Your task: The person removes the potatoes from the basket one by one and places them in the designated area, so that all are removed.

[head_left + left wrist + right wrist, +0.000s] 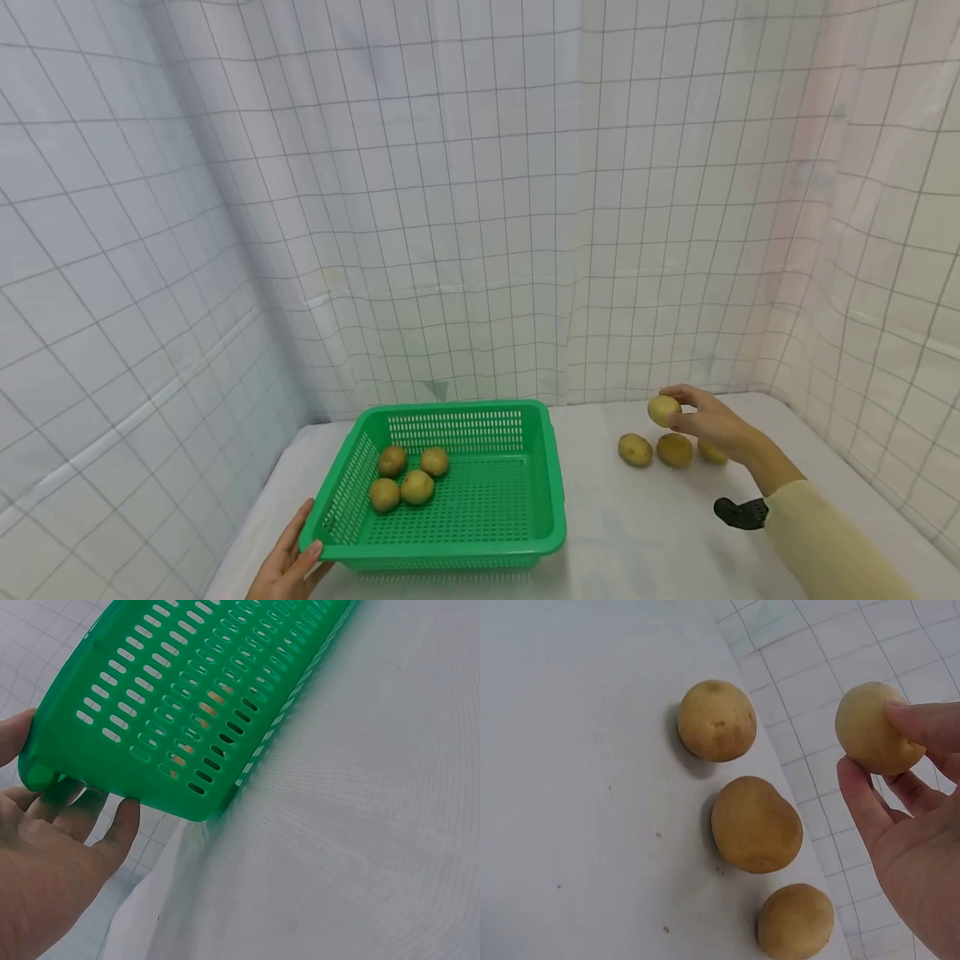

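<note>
While the left hand (285, 560) grips the basket (556, 500), the right hand (708, 427) pinches a potato (663, 411); three potatoes (674, 451) lie nearby on the surface (637, 533); four potatoes (417, 488) sit in the basket.

Right sleeve (832, 546): I see it pale yellow, plain, ending short of the wrist | left hand (288, 560), right hand (712, 423): bare on my feed | black piece (738, 514): rounded, jutting beside that sleeve, finely dotted at one end

Green basket (435, 551), yellow-brown potatoes (757, 825), white backdrop (480, 208) with grey grid lines, white tabletop (622, 525), pale yellow sleeve (832, 542).
</note>
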`<action>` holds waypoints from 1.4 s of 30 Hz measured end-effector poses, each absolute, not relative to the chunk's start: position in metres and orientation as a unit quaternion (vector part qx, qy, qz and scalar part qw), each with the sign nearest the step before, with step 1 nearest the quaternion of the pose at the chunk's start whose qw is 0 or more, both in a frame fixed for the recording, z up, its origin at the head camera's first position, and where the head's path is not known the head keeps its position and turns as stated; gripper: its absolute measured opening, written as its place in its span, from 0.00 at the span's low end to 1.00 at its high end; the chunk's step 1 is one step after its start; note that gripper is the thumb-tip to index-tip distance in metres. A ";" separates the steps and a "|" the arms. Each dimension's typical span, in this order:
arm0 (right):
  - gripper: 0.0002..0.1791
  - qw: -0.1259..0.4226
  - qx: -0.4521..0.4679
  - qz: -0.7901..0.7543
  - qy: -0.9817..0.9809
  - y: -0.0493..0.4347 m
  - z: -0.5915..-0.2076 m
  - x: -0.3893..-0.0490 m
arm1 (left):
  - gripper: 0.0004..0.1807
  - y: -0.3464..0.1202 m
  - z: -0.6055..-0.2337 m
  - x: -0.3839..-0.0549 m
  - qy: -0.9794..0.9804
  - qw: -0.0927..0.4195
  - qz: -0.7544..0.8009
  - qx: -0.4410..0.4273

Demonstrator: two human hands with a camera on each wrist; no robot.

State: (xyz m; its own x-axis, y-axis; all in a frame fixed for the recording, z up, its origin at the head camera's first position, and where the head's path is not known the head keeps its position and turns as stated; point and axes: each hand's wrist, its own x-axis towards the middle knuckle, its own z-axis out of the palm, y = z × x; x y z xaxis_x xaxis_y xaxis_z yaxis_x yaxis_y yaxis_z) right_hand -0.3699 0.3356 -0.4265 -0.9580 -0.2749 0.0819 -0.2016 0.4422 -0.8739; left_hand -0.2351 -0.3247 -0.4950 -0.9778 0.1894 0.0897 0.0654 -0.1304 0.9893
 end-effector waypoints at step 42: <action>0.37 -0.028 -0.022 -0.577 0.816 0.430 -0.476 -0.340 | 0.47 -0.327 -0.498 -0.235 0.624 0.052 0.762 0.164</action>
